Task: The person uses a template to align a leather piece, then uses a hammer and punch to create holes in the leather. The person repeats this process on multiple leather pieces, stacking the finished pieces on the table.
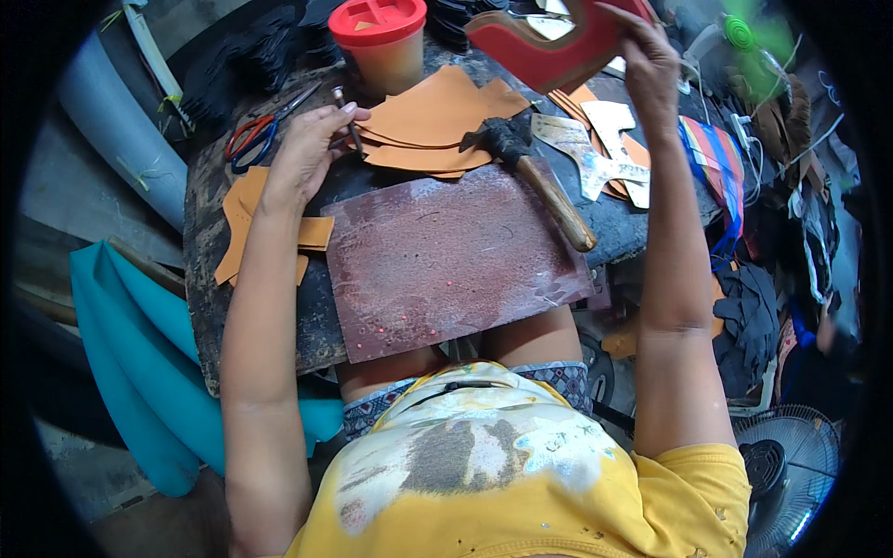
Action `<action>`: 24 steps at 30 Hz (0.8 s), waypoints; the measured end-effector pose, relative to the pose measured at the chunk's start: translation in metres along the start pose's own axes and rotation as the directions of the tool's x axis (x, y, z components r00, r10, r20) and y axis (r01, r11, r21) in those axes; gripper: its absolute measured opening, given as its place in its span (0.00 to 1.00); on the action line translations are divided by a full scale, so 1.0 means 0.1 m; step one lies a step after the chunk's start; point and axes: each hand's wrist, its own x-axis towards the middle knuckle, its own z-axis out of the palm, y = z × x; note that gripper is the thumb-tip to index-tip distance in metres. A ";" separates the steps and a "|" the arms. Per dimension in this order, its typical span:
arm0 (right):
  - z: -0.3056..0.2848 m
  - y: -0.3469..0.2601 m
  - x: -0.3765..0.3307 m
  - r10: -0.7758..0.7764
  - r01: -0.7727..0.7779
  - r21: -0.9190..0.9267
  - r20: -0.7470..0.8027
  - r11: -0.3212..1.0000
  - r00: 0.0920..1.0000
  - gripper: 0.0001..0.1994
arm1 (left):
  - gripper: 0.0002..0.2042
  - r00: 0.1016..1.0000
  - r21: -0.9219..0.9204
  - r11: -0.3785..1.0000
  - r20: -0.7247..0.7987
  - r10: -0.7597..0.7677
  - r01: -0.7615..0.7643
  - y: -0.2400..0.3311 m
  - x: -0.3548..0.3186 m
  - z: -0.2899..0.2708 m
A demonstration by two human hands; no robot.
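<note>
Your left hand (302, 153) rests at the far left corner of the red board (446, 260), fingers pinched together on a thin metal punch (348, 121) that stands nearly upright, its tip down beside the tan leather pieces (433, 121). Those pieces are flat, matte and curved at the edges, fanned in a stack just beyond the board. More tan cut-outs (246, 219) lie left of the board, under your wrist. The board itself is a scuffed, speckled reddish slab, tilted across your lap. Your right hand (651, 60) is raised high beyond the board's right side, forearm straight up, fingers clamped on the edge of a red curved shape (549, 51), smooth and thick. A hammer (535, 172) lies at the board's far right corner, dark head, worn wooden handle. Beyond the leather stands a tub with a red lid (377, 23). Scissors (265, 130) with red handles lie left of your left hand.
</note>
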 end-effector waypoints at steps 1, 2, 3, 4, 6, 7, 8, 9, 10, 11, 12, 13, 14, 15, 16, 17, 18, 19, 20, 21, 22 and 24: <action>-0.20 0.01 0.02 0.019 -0.019 -0.080 0.002 0.997 1.000 0.21 | 0.13 1.000 -0.004 1.000 0.015 -0.003 0.003 0.00 0.00 -0.01; -0.40 0.01 0.02 -0.051 0.041 -0.265 -0.030 0.963 0.998 0.19 | 0.12 1.000 -0.027 1.000 -0.003 -0.005 0.005 -0.01 -0.02 -0.02; -0.60 0.00 0.03 -0.126 0.092 -0.442 -0.047 0.892 0.991 0.17 | 0.12 1.000 -0.030 0.999 -0.007 -0.012 0.012 -0.01 -0.03 -0.03; -0.78 -0.01 0.03 -0.136 0.102 -0.490 -0.034 0.866 0.990 0.16 | 0.12 1.000 -0.033 0.999 -0.015 -0.018 0.018 -0.01 -0.05 -0.04; -1.06 -0.03 0.01 -0.199 0.167 -0.562 0.005 0.810 0.980 0.16 | 0.11 0.999 -0.051 0.998 -0.024 -0.026 0.025 -0.02 -0.08 -0.05; -1.18 -0.04 -0.02 -0.134 0.088 -0.660 -0.020 0.747 0.991 0.17 | 0.11 0.999 -0.064 0.998 -0.040 -0.030 0.027 -0.02 -0.08 -0.04; -1.29 -0.04 -0.02 -0.112 0.081 -0.782 0.015 0.618 0.994 0.17 | 0.11 0.998 -0.076 0.997 -0.050 -0.028 0.024 -0.02 -0.09 -0.03; -1.35 -0.02 -0.03 -0.082 0.079 -0.879 0.045 0.471 0.996 0.17 | 0.11 0.998 -0.088 0.996 -0.061 -0.027 0.021 -0.03 -0.09 -0.02; -1.36 0.03 -0.06 -0.067 0.094 -0.920 0.074 0.381 0.995 0.17 | 0.11 0.998 -0.084 0.996 -0.056 -0.023 0.019 -0.03 -0.09 -0.01; -1.34 0.10 -0.12 -0.051 0.113 -0.951 0.102 0.289 0.993 0.17 | 0.11 0.998 -0.082 0.997 -0.052 -0.020 0.016 -0.04 -0.08 0.01; -1.29 0.17 -0.18 -0.100 0.177 -0.964 0.159 0.198 0.982 0.16 | 0.11 0.999 -0.080 0.997 -0.052 -0.015 0.011 -0.05 -0.09 0.02; -1.19 0.27 -0.22 0.046 0.148 -0.968 0.161 0.203 0.986 0.18 | 0.11 0.999 -0.112 0.994 -0.036 -0.015 0.010 -0.05 -0.10 0.03; -1.05 0.36 -0.33 0.153 0.111 -0.955 0.158 0.274 0.976 0.14 | 0.11 1.000 -0.144 0.989 -0.023 -0.014 0.010 -0.07 -0.11 0.05; -0.95 0.39 -0.49 0.294 0.112 -0.917 0.236 0.383 0.926 0.17 | 0.11 1.000 -0.170 0.985 -0.020 -0.017 0.013 -0.09 -0.12 0.06; -0.80 0.42 -0.59 0.489 -0.038 -0.896 0.205 0.443 0.848 0.18 | 0.11 1.000 -0.184 0.983 -0.011 -0.010 0.008 -0.10 -0.13 0.08; -0.68 0.38 -0.64 0.439 0.130 -0.899 0.325 0.419 0.838 0.17 | 0.11 0.999 -0.168 0.986 -0.032 -0.025 0.019 -0.11 -0.15 0.08; -0.57 0.30 -0.66 0.344 0.128 -0.831 0.357 0.541 0.868 0.15 | 0.11 0.999 -0.155 0.988 -0.033 -0.029 0.024 -0.11 -0.16 0.08; -0.44 0.18 -0.68 0.345 0.070 -0.799 0.335 0.598 0.877 0.13 | 0.11 0.999 -0.142 0.990 -0.034 -0.032 0.027 -0.12 -0.17 0.08; -0.30 0.03 -0.67 0.400 -0.030 -0.708 0.362 0.705 0.842 0.14 | 0.11 0.996 -0.150 0.987 -0.062 -0.063 0.053 -0.12 -0.17 0.09; -0.14 -0.13 -0.67 0.445 -0.128 -0.615 0.396 0.778 0.803 0.14 | 0.11 0.997 -0.172 0.984 -0.057 -0.062 0.051 -0.12 -0.18 0.09; 0.03 -0.30 -0.70 0.442 -0.176 -0.502 0.479 0.847 0.758 0.20 | 0.11 0.996 -0.190 0.980 -0.065 -0.068 0.055 -0.12 -0.18 0.11; 0.29 -0.63 -0.91 0.498 -0.088 -0.586 0.589 0.806 0.637 0.30 | 0.12 0.997 -0.219 0.975 -0.059 -0.055 0.041 -0.14 -0.18 0.14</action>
